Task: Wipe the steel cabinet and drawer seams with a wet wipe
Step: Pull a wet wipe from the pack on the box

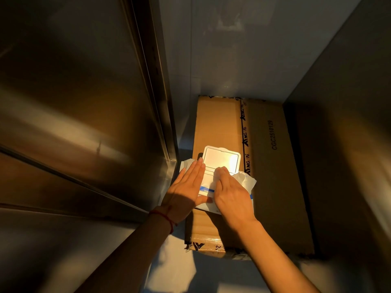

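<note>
A white pack of wet wipes [208,182] lies on a cardboard box, its plastic flip lid [221,158] standing open. My left hand [184,191] lies flat on the pack's left side, fingers straight and together. My right hand [229,189] rests on the pack at the opening, fingertips pinching at a white wipe [246,180] that sticks out to the right. The steel cabinet [74,102] fills the left of the view, with a vertical seam [156,102] and a slanted drawer seam [63,174].
The long cardboard box [273,166] lies on the pale floor [175,271] between the cabinet and a dark panel [349,144] on the right. A pale wall [243,49] stands behind. The gap is narrow.
</note>
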Demonstrator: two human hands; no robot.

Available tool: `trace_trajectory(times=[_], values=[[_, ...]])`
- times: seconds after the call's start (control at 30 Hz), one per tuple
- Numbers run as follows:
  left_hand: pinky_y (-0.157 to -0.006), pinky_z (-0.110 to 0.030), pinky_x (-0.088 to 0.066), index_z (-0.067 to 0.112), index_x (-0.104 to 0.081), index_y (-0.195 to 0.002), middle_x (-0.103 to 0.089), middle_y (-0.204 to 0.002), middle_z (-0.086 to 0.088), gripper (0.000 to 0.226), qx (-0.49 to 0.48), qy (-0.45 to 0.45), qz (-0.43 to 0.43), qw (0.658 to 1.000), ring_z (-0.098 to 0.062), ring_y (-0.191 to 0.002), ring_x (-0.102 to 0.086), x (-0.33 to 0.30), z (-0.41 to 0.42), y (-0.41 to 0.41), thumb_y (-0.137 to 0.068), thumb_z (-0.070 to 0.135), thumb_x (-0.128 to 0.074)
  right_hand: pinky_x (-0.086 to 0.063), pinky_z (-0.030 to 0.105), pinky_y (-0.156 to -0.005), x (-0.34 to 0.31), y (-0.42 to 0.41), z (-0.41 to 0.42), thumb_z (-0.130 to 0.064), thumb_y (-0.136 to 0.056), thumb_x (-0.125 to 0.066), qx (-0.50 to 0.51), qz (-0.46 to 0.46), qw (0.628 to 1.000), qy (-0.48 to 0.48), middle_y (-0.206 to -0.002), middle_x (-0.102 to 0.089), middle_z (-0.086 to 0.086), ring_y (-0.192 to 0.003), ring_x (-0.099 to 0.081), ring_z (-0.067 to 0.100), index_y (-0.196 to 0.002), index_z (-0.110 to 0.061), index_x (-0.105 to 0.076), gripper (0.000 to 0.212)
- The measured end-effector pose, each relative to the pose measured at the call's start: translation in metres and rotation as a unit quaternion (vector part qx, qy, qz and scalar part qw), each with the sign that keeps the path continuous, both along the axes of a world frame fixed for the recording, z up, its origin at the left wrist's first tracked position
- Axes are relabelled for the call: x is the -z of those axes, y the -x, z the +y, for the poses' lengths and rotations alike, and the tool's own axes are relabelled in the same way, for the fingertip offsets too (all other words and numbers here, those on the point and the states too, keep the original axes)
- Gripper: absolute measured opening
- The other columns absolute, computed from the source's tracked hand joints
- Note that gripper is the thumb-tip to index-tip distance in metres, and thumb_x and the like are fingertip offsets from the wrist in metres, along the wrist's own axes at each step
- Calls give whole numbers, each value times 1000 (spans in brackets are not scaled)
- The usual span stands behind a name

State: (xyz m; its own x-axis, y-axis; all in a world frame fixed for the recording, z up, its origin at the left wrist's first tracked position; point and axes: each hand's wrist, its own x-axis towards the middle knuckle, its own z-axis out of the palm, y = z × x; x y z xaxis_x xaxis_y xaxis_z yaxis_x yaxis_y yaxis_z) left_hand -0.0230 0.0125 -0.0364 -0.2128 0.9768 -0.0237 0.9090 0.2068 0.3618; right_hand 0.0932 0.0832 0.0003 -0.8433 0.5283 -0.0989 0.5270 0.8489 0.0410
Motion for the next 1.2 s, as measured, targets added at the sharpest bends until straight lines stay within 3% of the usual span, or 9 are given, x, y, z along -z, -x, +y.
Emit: trace_trajectory(times=[0.07, 0.2, 0.27, 0.37, 0.6, 0.7, 0.83, 0.97, 1.2], values=[[-71, -59, -48, -16, -60, -106, -61, -110, -31, 85, -6, 1, -3, 1000, -44, -97, -61, -2, -1, -2, -41, 29, -91, -56, 31, -55, 0, 1, 1, -23, -18, -97, -1, -4, 1000, 4, -85, -71, 14, -75, -71, 25, -79, 2, -73, 69], [-71, -59, -47, -16, -60, -106, -61, -110, -31, 84, 4, 17, -12, 1000, -45, -97, -61, -1, 0, 0, -41, 28, -91, -56, 34, -69, -1, 1, 1, -22, -32, -96, 10, -16, 1000, 19, -104, -68, 19, -92, -68, 29, -93, 5, -71, 71], [-83, -61, -41, -16, -54, -113, -54, -118, -34, 83, 4, 9, -21, 1000, -49, -106, -54, 2, -1, 0, -50, 25, -89, -39, 38, -103, 3, -1, 0, -21, -75, -77, -18, -57, 998, 33, -143, -37, 24, -132, -39, 33, -130, 5, -48, 67], [-106, -53, -18, -7, -32, -133, -29, -141, -28, 81, -5, 24, -45, 999, -49, -128, -31, 0, 0, 2, -73, 26, -75, -13, 41, -114, 10, -4, 2, -18, -96, -50, -34, -85, 993, 71, -156, -4, 15, -144, -4, 31, -146, -4, -21, 60], [-108, -24, 17, 21, 18, -130, 18, -150, -7, 78, 2, 82, 21, 996, -21, -142, 11, 13, -1, 5, -89, 55, -39, -26, 37, -111, 13, 6, 1, -21, -94, -54, 9, -47, 997, 57, -156, -14, 13, -143, -15, 28, -142, -6, -33, 55], [-108, -24, 18, 22, 22, -129, 20, -151, -7, 78, 2, 96, 39, 995, -18, -141, 15, 13, 0, 5, -89, 58, -35, -32, 35, -108, 12, 8, 0, -22, -89, -63, 15, -39, 998, 40, -152, -24, 16, -139, -27, 28, -139, -3, -38, 59], [-107, -23, 19, 23, 20, -130, 21, -150, -6, 77, -2, 81, 37, 996, -18, -142, 14, 12, -2, 4, -89, 57, -35, -51, 29, -87, 3, 10, 1, -28, -56, -90, 35, -29, 999, 8, -127, -58, 18, -114, -59, 26, -109, 0, -66, 65], [-108, -24, 17, 23, 22, -129, 19, -152, -7, 77, -3, 93, 30, 995, -18, -141, 15, 12, 0, 5, -90, 56, -36, -27, 34, -110, 16, 10, 2, -22, -93, -57, -15, -43, 998, 51, -154, -17, 17, -140, -25, 29, -141, -2, -31, 58], [-108, -24, 16, 17, 18, -138, 18, -153, -7, 81, -8, 114, 27, 993, -17, -142, 14, 10, 2, 4, -91, 54, -36, -16, 37, -114, 23, 10, 6, -25, -97, -49, -28, -30, 999, 18, -151, -21, 17, -139, -22, 31, -145, -3, -21, 60]])
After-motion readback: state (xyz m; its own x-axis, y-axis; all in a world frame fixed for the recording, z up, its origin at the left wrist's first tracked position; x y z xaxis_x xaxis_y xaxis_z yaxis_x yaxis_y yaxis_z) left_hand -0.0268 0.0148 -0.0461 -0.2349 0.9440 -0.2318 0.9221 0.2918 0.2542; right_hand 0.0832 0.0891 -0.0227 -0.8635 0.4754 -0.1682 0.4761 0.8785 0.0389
